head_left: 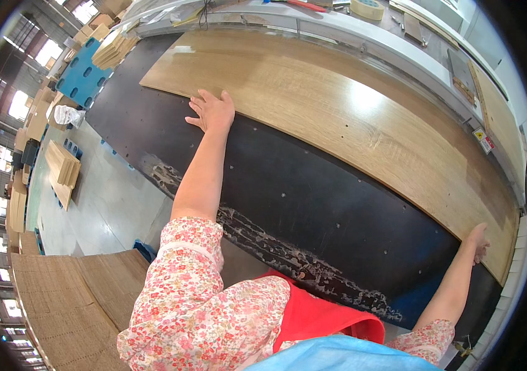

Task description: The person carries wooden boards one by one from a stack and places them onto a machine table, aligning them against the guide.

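Observation:
A long wood-grain board (337, 117) lies flat on a black worktable (288, 191), along its far side. My left hand (213, 112) is at the board's near edge towards its left end, fingers spread apart and pointing left. Its palm side rests against or beside that edge. At the board's right end, my right hand (478, 243) touches the near edge, with its fingers partly out of sight and laid over the board rather than wrapped round it. Small holes show in the board's surface near its middle.
Beyond the board runs a grey machine rail (313, 28) with a tape roll (367, 8) on it. The table's near edge is worn and scraped. To the left are a blue pallet (84, 74), stacked panels (63, 167) and, closer, a large brown stack (72, 309).

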